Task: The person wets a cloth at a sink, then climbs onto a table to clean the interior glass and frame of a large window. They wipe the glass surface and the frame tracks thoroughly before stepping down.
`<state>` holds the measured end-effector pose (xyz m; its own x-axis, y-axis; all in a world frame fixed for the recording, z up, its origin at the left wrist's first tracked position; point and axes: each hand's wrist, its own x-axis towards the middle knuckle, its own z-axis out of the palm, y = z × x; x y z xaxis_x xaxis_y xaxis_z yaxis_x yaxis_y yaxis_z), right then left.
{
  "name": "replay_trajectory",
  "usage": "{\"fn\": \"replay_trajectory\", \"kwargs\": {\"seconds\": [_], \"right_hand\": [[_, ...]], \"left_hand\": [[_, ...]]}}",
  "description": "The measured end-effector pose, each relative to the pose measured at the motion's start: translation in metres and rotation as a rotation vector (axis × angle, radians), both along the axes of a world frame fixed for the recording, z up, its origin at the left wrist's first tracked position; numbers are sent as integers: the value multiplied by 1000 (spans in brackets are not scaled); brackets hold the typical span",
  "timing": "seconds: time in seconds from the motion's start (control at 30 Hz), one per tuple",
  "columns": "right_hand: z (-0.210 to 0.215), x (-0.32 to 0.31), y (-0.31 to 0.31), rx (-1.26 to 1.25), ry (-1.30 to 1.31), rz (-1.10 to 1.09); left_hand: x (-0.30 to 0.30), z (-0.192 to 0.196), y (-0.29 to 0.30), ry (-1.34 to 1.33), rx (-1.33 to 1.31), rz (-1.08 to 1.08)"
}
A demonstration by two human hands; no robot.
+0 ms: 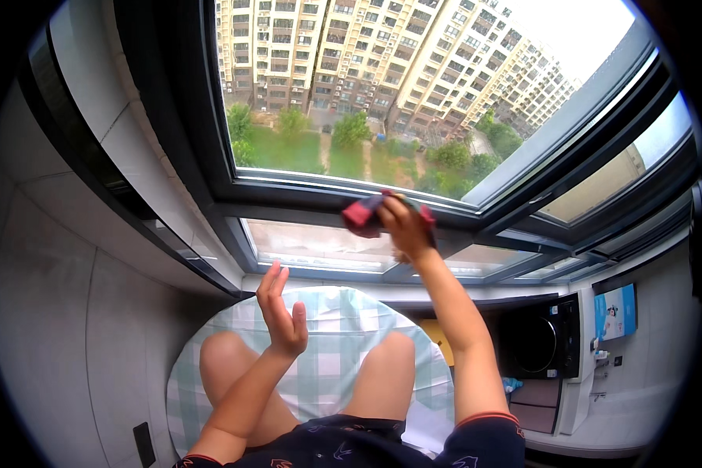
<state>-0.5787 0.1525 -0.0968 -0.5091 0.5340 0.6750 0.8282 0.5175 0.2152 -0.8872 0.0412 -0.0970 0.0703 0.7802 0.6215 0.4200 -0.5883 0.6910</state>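
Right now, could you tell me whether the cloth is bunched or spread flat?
Bunched: the red cloth is crumpled inside the right hand against the window frame.

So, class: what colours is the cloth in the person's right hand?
Red and dark blue cloth, best seen in the head view.

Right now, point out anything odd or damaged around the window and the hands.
Nothing stands out. The right hand presses a red cloth to the dark window frame; the left hand hangs open, empty. No cracks or spills show.

Checked cushion (pixel 327 343), probably a microwave (pixel 540 343)
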Motion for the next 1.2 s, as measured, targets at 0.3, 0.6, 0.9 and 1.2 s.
{"fn": "replay_trajectory", "kwargs": {"seconds": [0.3, 0.6, 0.9, 1.2], "right_hand": [[-1, 39, -32, 226, 159, -421], [23, -252, 72, 73, 130, 14], [44, -195, 59, 75, 11, 111], [48, -197, 54, 171, -434, 81]], "left_hand": [[-8, 3, -19, -123, -42, -71], [10, -1, 2, -167, -119, -39], [0, -9, -1, -65, -97, -52], [26, -6, 3, -131, -159, -120]]}}
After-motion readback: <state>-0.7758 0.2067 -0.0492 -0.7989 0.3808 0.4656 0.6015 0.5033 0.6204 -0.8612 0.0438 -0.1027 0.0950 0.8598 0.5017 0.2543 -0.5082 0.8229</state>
